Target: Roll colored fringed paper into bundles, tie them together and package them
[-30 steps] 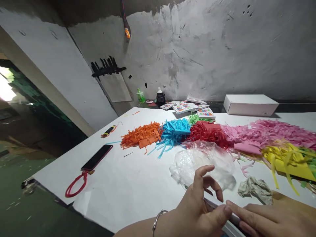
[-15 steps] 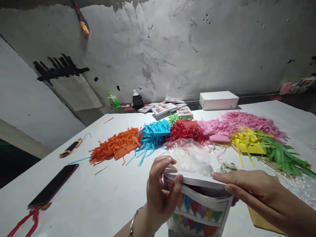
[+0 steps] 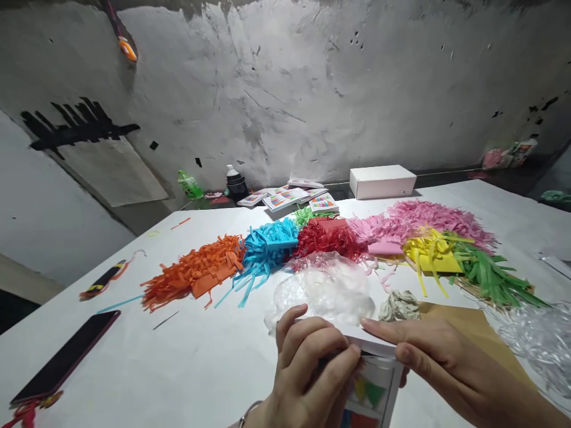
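A white box (image 3: 373, 383) printed with coloured bunting flags stands upright near the bottom of the view, its lid flap folded over the top. My left hand (image 3: 310, 368) is closed on the box's left side, with bent fingers at the flap's front edge. My right hand (image 3: 450, 359) grips the right end, index finger stretched along the flap and thumb against the edge. Part of the front is hidden by my left hand. Just behind the box lies a clear plastic bag (image 3: 328, 291) of white material. A crumpled pale ball (image 3: 398, 306) sits beside my right fingertips.
Fringe bundles in orange (image 3: 200, 267), blue (image 3: 270, 244), red (image 3: 328, 235), pink (image 3: 441, 220), yellow (image 3: 432, 255) and green (image 3: 495, 273) cross the table. Flag-printed boxes (image 3: 289, 197) and a white carton (image 3: 382, 182) stand behind. A phone (image 3: 66, 356) lies left, clear plastic strips (image 3: 542, 339) right.
My left fingers have moved right across the box front, covering more of the printed flags. The box sits a little lower in view. The right hand keeps its grip. The view has shifted right.
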`<action>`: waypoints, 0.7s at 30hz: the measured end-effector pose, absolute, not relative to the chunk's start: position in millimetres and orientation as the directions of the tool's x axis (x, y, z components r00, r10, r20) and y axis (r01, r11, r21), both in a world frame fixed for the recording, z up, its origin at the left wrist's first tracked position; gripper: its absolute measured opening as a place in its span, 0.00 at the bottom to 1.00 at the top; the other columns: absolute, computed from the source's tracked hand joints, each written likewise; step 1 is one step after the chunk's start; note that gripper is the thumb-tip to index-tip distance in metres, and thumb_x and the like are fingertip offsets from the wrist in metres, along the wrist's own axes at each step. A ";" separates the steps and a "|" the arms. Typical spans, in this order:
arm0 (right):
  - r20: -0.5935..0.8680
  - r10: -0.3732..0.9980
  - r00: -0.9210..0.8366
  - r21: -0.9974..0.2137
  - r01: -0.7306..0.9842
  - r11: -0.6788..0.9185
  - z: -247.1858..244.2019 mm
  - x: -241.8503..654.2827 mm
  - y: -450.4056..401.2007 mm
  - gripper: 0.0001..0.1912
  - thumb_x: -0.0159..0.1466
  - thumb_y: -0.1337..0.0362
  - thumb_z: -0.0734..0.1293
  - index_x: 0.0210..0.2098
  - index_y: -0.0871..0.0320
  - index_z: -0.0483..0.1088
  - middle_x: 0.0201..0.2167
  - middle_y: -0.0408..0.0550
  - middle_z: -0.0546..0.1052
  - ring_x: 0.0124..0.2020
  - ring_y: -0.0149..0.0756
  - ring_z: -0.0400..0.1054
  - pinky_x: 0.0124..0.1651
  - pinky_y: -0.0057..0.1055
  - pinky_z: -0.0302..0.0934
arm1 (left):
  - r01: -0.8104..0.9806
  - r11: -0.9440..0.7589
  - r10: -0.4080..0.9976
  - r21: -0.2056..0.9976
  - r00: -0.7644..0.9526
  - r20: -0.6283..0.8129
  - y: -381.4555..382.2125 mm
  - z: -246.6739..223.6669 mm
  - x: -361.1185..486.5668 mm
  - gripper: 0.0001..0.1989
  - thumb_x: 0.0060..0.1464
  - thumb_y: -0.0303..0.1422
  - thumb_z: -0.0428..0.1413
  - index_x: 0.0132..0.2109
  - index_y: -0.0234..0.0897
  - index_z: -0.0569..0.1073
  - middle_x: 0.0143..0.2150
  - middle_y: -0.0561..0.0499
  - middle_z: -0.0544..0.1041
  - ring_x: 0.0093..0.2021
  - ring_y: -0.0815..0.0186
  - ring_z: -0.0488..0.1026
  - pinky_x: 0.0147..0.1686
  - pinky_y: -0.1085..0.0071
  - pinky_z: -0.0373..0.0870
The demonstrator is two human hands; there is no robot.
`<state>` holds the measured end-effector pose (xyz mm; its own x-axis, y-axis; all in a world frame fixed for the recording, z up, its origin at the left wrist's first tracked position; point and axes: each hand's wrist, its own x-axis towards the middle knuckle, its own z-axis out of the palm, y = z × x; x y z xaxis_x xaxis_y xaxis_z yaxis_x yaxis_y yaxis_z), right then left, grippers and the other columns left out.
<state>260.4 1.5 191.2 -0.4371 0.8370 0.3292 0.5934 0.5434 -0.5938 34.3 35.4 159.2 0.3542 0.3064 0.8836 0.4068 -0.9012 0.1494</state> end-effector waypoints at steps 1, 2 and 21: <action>0.370 0.825 -0.427 -0.562 0.604 0.565 189.8 259.5 0.2 0.21 0.76 0.54 0.54 0.60 0.49 0.70 0.44 0.44 0.83 0.39 0.31 0.79 0.35 0.21 0.71 | 0.403 -0.902 0.310 0.154 0.358 0.881 35.4 159.1 33.5 0.08 0.62 0.23 0.54 0.40 0.33 0.78 0.35 0.49 0.75 0.41 0.63 0.71 0.59 0.54 0.62; 0.407 0.811 -0.422 -0.532 0.612 0.585 189.2 258.7 -1.0 0.20 0.76 0.55 0.54 0.60 0.50 0.70 0.46 0.44 0.82 0.40 0.30 0.79 0.36 0.20 0.72 | 0.398 -0.904 0.310 0.155 0.361 0.880 35.2 159.2 32.6 0.08 0.63 0.22 0.54 0.40 0.33 0.78 0.35 0.49 0.75 0.41 0.63 0.71 0.59 0.54 0.61; 0.718 0.651 -0.247 -0.475 0.509 0.718 157.1 241.4 4.6 0.14 0.67 0.70 0.66 0.52 0.54 0.74 0.43 0.48 0.81 0.44 0.32 0.78 0.47 0.20 0.71 | 0.174 -0.819 0.544 0.547 0.536 0.645 60.9 173.5 -10.8 0.16 0.63 0.21 0.55 0.53 0.42 0.77 0.40 0.47 0.75 0.37 0.67 0.76 0.34 0.73 0.75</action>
